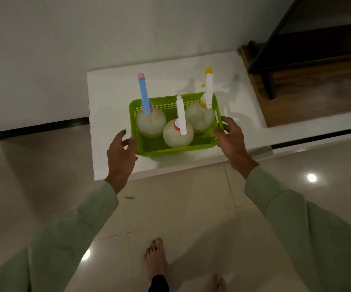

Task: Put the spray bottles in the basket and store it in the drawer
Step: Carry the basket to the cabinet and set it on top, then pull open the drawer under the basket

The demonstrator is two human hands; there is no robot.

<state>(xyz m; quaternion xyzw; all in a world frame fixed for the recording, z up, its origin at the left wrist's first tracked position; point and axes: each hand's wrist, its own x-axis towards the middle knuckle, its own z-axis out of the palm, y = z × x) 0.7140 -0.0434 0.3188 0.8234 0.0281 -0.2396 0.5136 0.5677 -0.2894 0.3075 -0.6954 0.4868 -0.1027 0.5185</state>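
Both hands, left and right, rest half-open against the short ends of the green basket on the white tabletop; grip both rims evenly and lift level so the three upright spray bottles stay standing.

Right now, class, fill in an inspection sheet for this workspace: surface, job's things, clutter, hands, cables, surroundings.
Surface: white ledge, glossy, beside wooden steps.
Job's things: green basket on the ledge; three spray bottles upright inside, blue-nozzled, white-nozzled, yellow-capped.
Clutter: small dark speck on floor.
Hands: left hand and right hand open at the basket's ends.
Cables: nothing seen.
Surroundings: tiled floor; no drawer visible.
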